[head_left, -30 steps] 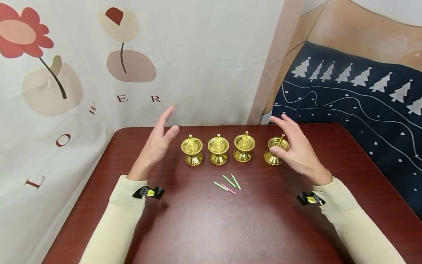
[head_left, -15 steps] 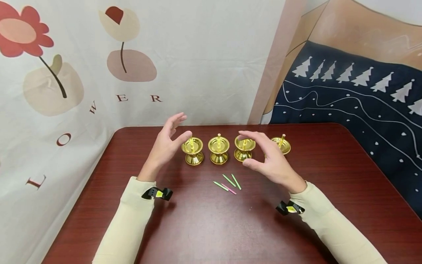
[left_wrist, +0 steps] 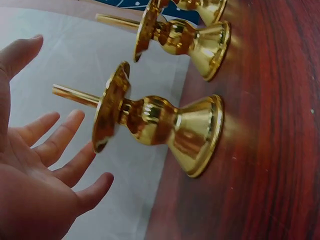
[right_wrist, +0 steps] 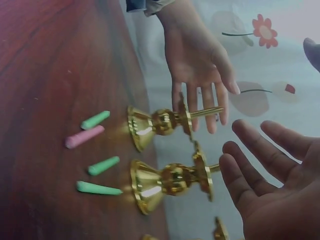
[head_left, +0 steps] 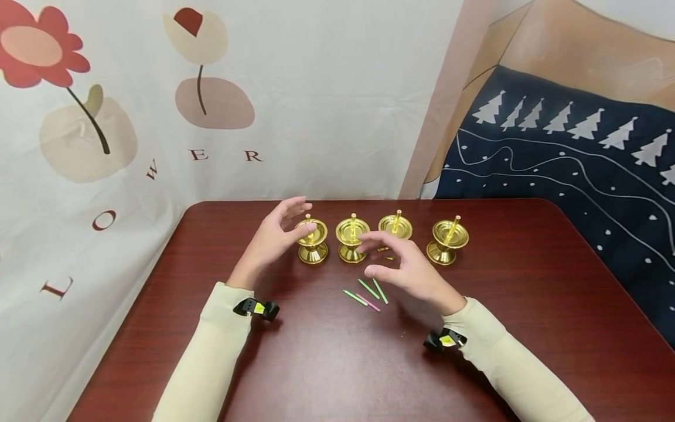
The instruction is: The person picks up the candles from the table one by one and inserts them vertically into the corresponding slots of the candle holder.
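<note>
Several gold pedestal candle holders stand upright in a row, each with a dish and a thin central tube. My left hand [head_left: 271,240] is beside the leftmost holder [left_wrist: 150,120], fingers spread and nothing held. Its thumb overlaps that dish in the head view; whether it touches, I cannot tell. My right hand [head_left: 411,269], fingers loosely bent and nothing held, hovers in front of the third holder [head_left: 396,227] and partly hides it. The second holder [head_left: 352,253] stands just beyond its fingertips. Thin green candles [head_left: 379,291] and one pink candle [head_left: 367,302] lie before the row.
The rightmost holder [head_left: 444,253] stands somewhat apart from the others. All of this is on a dark reddish-brown table [head_left: 327,363]. A printed cloth [head_left: 337,117] hangs behind the table's back edge, with a dark blue tree-patterned one [head_left: 559,158] at the right.
My right hand has moved left, away from the rightmost holder and across the third. My left hand has come right and a little nearer, up to the leftmost holder. Holders and candles stay put.
</note>
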A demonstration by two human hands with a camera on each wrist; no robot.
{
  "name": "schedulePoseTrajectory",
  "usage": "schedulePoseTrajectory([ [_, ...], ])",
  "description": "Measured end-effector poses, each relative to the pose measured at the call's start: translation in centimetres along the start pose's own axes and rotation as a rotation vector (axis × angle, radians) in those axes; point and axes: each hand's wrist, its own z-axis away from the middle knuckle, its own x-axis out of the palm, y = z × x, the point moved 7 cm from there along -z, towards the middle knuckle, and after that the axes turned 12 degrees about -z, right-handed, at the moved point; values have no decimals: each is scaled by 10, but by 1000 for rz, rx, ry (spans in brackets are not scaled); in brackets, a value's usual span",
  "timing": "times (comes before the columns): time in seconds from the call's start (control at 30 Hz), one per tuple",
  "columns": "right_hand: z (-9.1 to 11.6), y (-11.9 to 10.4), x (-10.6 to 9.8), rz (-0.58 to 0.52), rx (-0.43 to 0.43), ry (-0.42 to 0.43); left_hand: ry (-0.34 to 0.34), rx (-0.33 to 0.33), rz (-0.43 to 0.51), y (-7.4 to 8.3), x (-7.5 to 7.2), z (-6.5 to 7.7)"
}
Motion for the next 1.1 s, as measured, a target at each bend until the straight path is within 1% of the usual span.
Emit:
schedulePoseTrajectory([
  [0.07, 0, 7, 5, -24, 41, -5, -16, -10, -4, -3, 1, 0],
  [0.13, 0, 13, 9, -21, 85, -16, -25, -21, -22, -6, 1, 0],
  [0.23, 1, 24, 14, 14, 145, -48, -30, -28, -49, -9, 2, 0],
  [0.33, 1, 32, 18, 51, 168, -90, -35, -31, -68, -11, 3, -1],
  [0.53, 2, 40, 26, 77, 185, -160, -51, -47, -104, -15, 7, 0],
  [0.67, 3, 45, 33, 100, 196, -190, -53, -54, -121, -18, 9, -1],
  [0.77, 4, 47, 37, 136, 199, -194, -49, -57, -124, -21, 9, -2],
  [0.97, 5, 51, 39, 231, 186, -175, -53, -56, -123, -22, 11, -3],
  [1.1, 7, 52, 40, 265, 191, -178, -55, -55, -128, -22, 13, -1],
])
